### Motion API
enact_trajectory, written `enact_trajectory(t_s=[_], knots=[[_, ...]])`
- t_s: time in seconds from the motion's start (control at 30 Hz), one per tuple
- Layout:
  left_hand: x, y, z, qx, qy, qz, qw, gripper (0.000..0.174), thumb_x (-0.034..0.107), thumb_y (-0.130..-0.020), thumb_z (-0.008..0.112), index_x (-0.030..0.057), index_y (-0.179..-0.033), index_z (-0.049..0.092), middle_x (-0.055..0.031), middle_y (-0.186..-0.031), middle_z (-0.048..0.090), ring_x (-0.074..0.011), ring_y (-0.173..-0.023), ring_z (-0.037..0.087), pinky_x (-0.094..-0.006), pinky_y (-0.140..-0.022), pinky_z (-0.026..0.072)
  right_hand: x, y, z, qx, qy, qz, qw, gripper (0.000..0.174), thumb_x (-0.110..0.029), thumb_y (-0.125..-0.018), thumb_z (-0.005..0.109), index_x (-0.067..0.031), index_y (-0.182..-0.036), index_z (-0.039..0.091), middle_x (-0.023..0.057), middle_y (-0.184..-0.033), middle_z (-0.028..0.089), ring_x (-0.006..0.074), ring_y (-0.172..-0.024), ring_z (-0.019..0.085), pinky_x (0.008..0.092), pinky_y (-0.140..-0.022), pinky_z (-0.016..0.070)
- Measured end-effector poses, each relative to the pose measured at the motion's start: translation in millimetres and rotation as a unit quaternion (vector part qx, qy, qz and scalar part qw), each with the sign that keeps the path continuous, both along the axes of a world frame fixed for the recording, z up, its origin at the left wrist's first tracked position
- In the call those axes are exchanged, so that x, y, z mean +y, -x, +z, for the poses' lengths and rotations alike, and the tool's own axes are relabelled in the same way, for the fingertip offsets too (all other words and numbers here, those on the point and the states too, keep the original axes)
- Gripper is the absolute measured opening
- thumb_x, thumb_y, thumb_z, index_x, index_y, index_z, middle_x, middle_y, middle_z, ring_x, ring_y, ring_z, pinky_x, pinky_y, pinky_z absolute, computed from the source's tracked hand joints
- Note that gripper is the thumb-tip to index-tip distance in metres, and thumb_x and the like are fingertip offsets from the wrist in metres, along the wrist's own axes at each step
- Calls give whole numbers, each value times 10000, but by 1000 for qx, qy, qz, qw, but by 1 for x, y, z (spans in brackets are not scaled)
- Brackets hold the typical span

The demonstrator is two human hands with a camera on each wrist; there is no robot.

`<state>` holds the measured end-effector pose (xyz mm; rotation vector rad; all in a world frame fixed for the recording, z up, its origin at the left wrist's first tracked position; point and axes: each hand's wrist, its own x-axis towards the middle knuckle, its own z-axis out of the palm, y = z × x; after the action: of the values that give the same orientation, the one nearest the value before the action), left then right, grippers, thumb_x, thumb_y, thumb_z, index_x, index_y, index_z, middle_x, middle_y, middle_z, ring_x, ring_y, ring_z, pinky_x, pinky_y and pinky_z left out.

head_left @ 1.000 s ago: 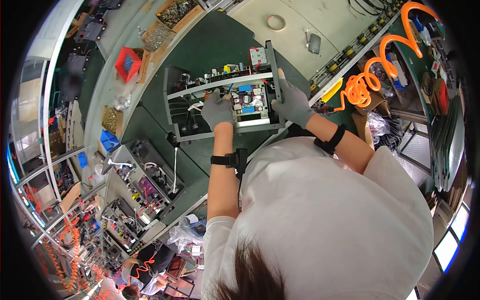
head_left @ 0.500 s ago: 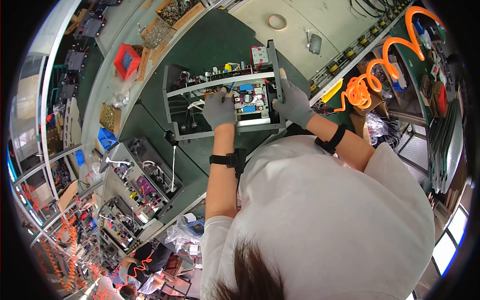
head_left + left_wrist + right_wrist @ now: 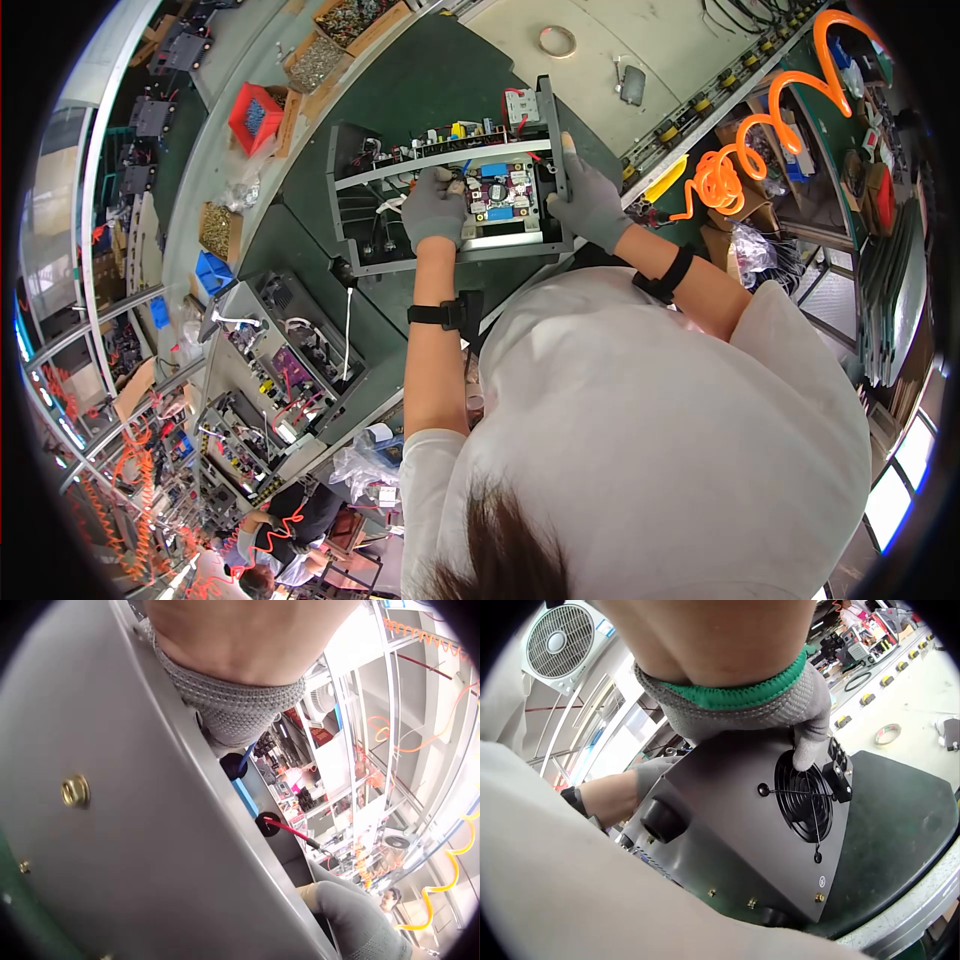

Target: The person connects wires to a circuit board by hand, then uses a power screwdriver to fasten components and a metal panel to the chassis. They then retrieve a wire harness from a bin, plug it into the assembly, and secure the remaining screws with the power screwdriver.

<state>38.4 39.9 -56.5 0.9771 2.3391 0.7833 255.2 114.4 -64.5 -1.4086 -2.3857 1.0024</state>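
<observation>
A grey metal case point(image 3: 400, 268) stands open in front of me in the head view, showing a purple circuit board point(image 3: 520, 190) with blue parts, and loose wires. My left hand point(image 3: 437, 215), in a grey glove, reaches over the near wall with bent fingers among the wires, left of the board. A blue wire point(image 3: 466, 167) runs close to its fingertips; I cannot tell whether they pinch anything. My gloved right hand point(image 3: 592, 208) grips the right end panel point(image 3: 556, 150). In the right wrist view, a digit lies over the round black fan guard point(image 3: 804, 796) on that panel.
A similar open case point(image 3: 290, 350) stands at the left on the green work surface point(image 3: 450, 65). Beyond are a red bin point(image 3: 255, 118) and boxes of small parts. A tape roll point(image 3: 557, 41) lies at the back. An orange coiled hose point(image 3: 722, 182) hangs at the right.
My left hand has shifted slightly left, uncovering more of the circuit board, and its fingers look more bent. The right hand keeps its grip on the end panel.
</observation>
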Motion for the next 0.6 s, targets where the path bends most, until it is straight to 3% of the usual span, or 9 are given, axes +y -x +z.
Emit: enact_trajectory(t_s=[0.17, 0.27, 0.37, 0.43, 0.57, 0.6], knots=[[0, -7, -1, 7, 18, 64, 998, 248, 92, -728, 654, 69, -967, 595, -84, -867, 682, -207, -829, 660, -311, -723, 495, -2, 1, 2, -8, -5, -12, 1000, 679, -221, -703, 613, 11, -1275, 330, 182, -938, 574, 361, -867, 575, 419, -752, 467], [4, -5, -10, -15, 26, 89, 996, 265, 101, -719, 666, 72, -972, 592, -79, -874, 681, -202, -821, 659, -306, -728, 491, -1, 1, 7, -19, 52, -4, 998, 570, -244, -715, 603, 2, -1184, 393, 193, -1035, 559, 370, -962, 555, 431, -830, 457], [2, -1, -17, -70, 25, 121, 990, 274, 116, -700, 688, 73, -957, 603, -68, -875, 674, -174, -787, 649, -283, -718, 483, -3, -1, 2, 19, -27, 8, 999, 673, -210, -706, 620, 21, -1273, 342, 182, -936, 579, 352, -848, 583, 404, -730, 475], [1, 5, -15, -98, -33, 81, 991, 258, 129, -699, 707, 72, -934, 617, -52, -863, 669, -150, -760, 636, -266, -708, 479, -2, 2, 6, 13, -3, -5, 1000, 659, -208, -711, 620, 26, -1266, 351, 186, -950, 578, 354, -850, 582, 407, -732, 473], [-2, 7, -10, -74, -5, 50, 996, 248, 74, -731, 690, 26, -960, 606, -55, -877, 665, -110, -746, 623, -245, -670, 478, -3, 1, 0, 4, -17, 9, 1000, 669, -213, -715, 622, 14, -1275, 336, 192, -960, 576, 357, -858, 580, 413, -746, 470], [-2, 4, -2, -48, 15, 36, 998, 259, 84, -756, 666, 49, -1002, 592, -60, -894, 667, -144, -759, 638, -271, -685, 489, -3, 2, 3, 1, -5, -2, 1000, 667, -215, -718, 625, 6, -1274, 330, 200, -963, 575, 364, -863, 579, 419, -750, 469]])
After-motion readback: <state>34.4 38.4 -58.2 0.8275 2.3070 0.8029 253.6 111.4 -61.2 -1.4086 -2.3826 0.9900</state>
